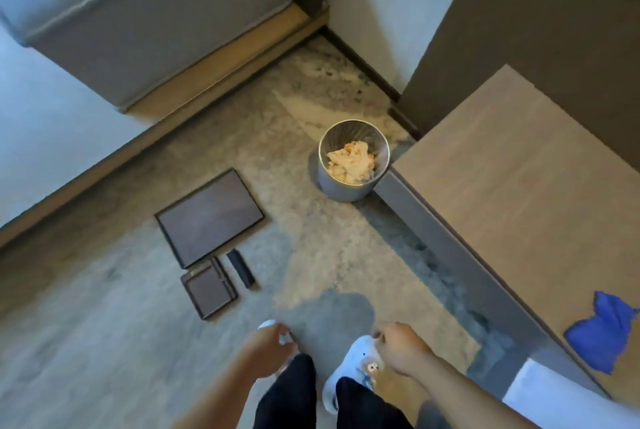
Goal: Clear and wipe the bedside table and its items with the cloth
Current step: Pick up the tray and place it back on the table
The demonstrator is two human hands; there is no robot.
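While both hands hung low over the floor, the desk (pixel 519 186) carried only the blue cloth (pixel 602 335), crumpled near its closest edge. Left of the desk, on the floor, lay a dark tray (pixel 209 217), a smaller tray (pixel 209 290) and a remote (pixel 240 268); a bin (pixel 353 165) stood against the desk's corner. Left hand (pixel 273 347) fingers were curled, apparently on nothing; right hand (pixel 398 345) fingers loosely closed, contents unclear. Judged: clearing done, wiping pending. Next move calls for the right hand to reach the cloth.
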